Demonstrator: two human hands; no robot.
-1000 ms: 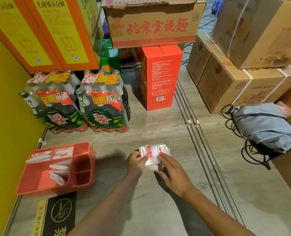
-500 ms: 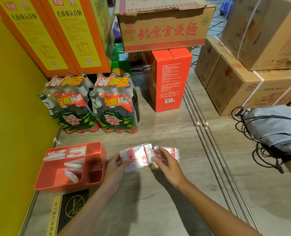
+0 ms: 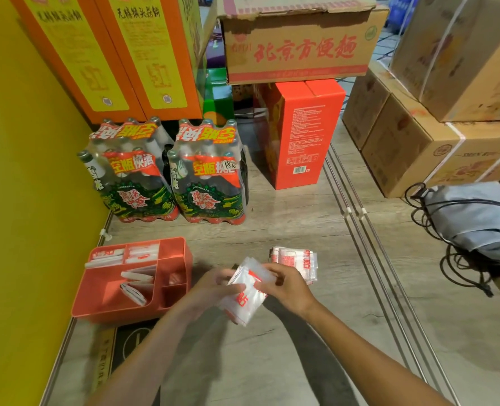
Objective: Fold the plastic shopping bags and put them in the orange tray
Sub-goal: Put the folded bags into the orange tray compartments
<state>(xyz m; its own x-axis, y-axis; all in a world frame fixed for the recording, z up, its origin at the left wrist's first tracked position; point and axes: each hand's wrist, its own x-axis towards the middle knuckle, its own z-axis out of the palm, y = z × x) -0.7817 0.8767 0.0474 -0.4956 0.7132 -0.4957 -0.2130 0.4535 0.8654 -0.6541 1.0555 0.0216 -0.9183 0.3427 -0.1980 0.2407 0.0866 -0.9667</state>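
Note:
I hold one clear plastic bag with red print (image 3: pixel 247 291) above the floor, in front of me. My left hand (image 3: pixel 213 288) grips its left edge and my right hand (image 3: pixel 283 284) pinches its right edge. Just beyond my right hand, a small stack of the same bags (image 3: pixel 297 260) lies flat on the floor. The orange tray (image 3: pixel 96 306) sits to the left of my hands, near the yellow wall. It has several compartments, and folded bags (image 3: pixel 136 284) lie in its large one and along its back row.
Two shrink-wrapped bottle packs (image 3: pixel 166 183) stand behind the tray. A red carton (image 3: pixel 301 136) and stacked cardboard boxes (image 3: pixel 418 148) line the back and right. A grey drawstring bag (image 3: pixel 474 221) lies at the right. Metal floor rails (image 3: pixel 368 244) run past the stack. A black sign (image 3: pixel 125 344) lies under the tray's front.
One bag has come off the stack, moved left and toward me between both hands, and now hangs tilted above the floor. The rest of the stack stays on the floor.

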